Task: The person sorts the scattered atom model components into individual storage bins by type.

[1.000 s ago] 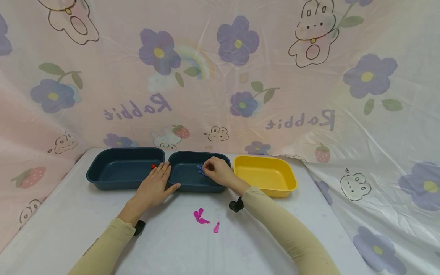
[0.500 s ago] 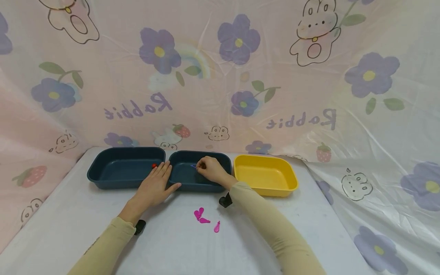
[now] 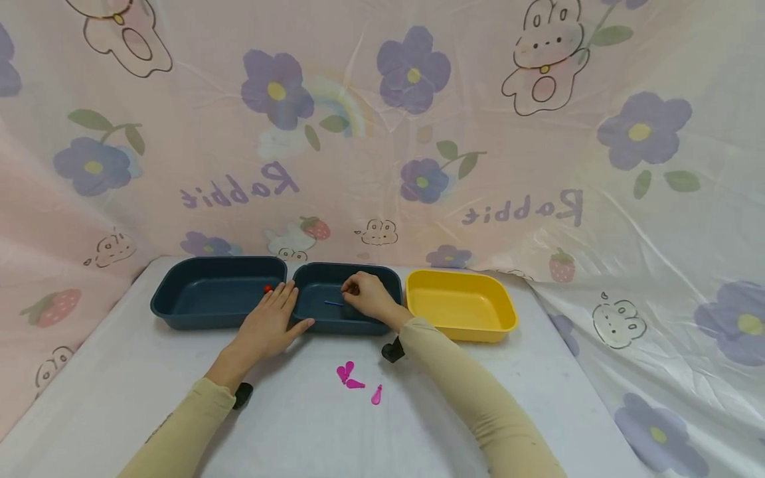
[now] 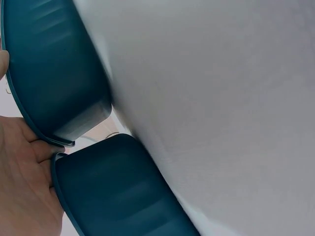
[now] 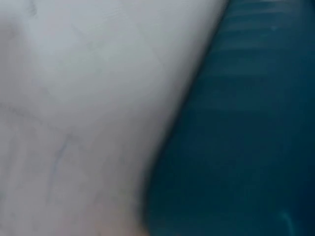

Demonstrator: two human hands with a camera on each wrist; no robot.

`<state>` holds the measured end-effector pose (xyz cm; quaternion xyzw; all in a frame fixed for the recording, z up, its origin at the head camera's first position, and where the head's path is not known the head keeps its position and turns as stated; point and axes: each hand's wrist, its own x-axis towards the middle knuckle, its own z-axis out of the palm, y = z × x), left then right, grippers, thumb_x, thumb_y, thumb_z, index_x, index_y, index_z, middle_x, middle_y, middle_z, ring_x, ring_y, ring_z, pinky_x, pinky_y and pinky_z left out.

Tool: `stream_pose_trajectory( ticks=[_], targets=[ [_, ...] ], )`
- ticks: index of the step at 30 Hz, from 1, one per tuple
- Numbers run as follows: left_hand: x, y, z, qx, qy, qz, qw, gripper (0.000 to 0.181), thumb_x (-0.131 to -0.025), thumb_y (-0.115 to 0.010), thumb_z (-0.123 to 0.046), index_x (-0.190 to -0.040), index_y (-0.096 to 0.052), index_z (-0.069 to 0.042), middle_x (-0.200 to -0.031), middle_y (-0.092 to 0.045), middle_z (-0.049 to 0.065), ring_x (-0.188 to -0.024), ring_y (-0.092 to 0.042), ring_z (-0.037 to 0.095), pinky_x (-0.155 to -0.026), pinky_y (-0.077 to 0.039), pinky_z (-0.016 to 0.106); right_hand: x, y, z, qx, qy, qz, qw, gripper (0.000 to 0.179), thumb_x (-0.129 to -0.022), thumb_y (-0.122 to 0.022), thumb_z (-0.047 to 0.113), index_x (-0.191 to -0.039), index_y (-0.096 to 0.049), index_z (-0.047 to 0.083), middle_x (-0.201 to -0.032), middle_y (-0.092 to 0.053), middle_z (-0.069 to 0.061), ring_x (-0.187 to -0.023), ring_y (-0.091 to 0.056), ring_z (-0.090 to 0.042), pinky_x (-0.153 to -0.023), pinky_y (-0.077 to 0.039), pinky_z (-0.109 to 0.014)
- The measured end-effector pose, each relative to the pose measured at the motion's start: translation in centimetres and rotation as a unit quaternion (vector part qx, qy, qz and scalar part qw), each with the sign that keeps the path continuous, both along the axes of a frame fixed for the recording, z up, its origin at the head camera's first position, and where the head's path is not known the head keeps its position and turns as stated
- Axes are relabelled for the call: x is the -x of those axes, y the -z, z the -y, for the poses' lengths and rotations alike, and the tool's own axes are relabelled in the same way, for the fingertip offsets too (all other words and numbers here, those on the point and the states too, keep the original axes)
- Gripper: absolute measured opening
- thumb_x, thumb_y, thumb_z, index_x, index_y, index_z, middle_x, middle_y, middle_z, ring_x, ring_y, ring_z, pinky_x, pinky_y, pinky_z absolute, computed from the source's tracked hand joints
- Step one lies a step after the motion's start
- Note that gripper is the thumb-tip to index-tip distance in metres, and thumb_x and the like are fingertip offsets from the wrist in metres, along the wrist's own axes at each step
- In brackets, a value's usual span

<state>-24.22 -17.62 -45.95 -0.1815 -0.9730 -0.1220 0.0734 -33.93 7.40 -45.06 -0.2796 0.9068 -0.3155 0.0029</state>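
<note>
My left hand (image 3: 270,322) lies with straight fingers over the adjoining rims of two dark teal trays, the left tray (image 3: 206,318) and the middle tray (image 3: 343,326). In the left wrist view its palm (image 4: 24,182) is beside both rims. My right hand (image 3: 370,295) reaches into the middle tray with bent fingers; its fingertips are partly hidden. Just left of and below them, a thin blue stick (image 3: 333,303) shows in that tray, apart from the visible fingertips. A small red ball (image 3: 267,289) sits in the left tray beside my left fingers.
A yellow tray (image 3: 460,305) stands to the right of the middle one. Several pink drop-shaped pieces (image 3: 355,384), like small uninflated balloons, lie on the white tablecloth (image 3: 311,431) in front. A printed curtain (image 3: 358,166) hangs behind the trays.
My right hand has shifted left inside the middle tray. The blue stick, earlier at its fingertips, now shows lower, apart from them. The left hand has stayed in place.
</note>
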Motion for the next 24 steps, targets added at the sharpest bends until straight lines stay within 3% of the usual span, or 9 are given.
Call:
stream_pose_trajectory(
  ticks=[7, 15, 20, 24],
  targets=[
    [0.0, 0.0, 0.0, 0.002, 0.000, 0.006, 1.0000, 0.087, -0.105, -0.052, -0.056, -0.158, -0.031, 0.010, -0.169, -0.020, 0.026, -0.156, -0.020, 0.045, -0.126, -0.018, 0.059, -0.6, -0.6, -0.7, 0.007, 0.002, -0.014, 0.9999, 0.009, -0.100, -0.070, 0.013, -0.107, -0.074, 0.008, -0.101, -0.063, -0.003, -0.087, -0.060, -0.013, -0.079, -0.054, -0.020],
    [0.4, 0.0, 0.1, 0.003, 0.003, 0.008, 1.0000, 0.089, -0.105, -0.051, -0.059, -0.158, -0.031, 0.010, -0.169, -0.020, 0.027, -0.156, -0.020, 0.046, -0.126, -0.018, 0.060, -2.0, -1.7, -2.6, 0.014, 0.013, -0.043, 0.9989, 0.021, -0.102, -0.067, 0.015, -0.121, -0.074, 0.007, -0.111, -0.067, -0.003, -0.094, -0.063, -0.016, -0.085, -0.056, -0.026],
    [0.2, -0.2, 0.0, 0.000, 0.001, 0.004, 1.0000, 0.088, -0.104, -0.055, -0.056, -0.158, -0.032, 0.010, -0.169, -0.021, 0.027, -0.156, -0.020, 0.046, -0.126, -0.017, 0.060, -3.1, -2.3, -4.4, 0.021, 0.011, -0.057, 0.9981, 0.029, -0.105, -0.064, 0.020, -0.131, -0.070, 0.009, -0.124, -0.068, -0.004, -0.104, -0.067, -0.017, -0.094, -0.057, -0.032],
    [-0.2, -0.6, -0.4, 0.003, 0.006, -0.030, 0.9995, 0.083, -0.103, -0.061, -0.050, -0.156, -0.037, 0.009, -0.167, -0.028, 0.026, -0.153, -0.028, 0.045, -0.125, -0.019, 0.061, -4.3, -3.0, -6.2, 0.016, 0.029, -0.059, 0.9977, 0.039, -0.106, -0.062, 0.027, -0.142, -0.064, 0.012, -0.141, -0.063, -0.005, -0.124, -0.064, -0.022, -0.110, -0.051, -0.039]
  ],
)
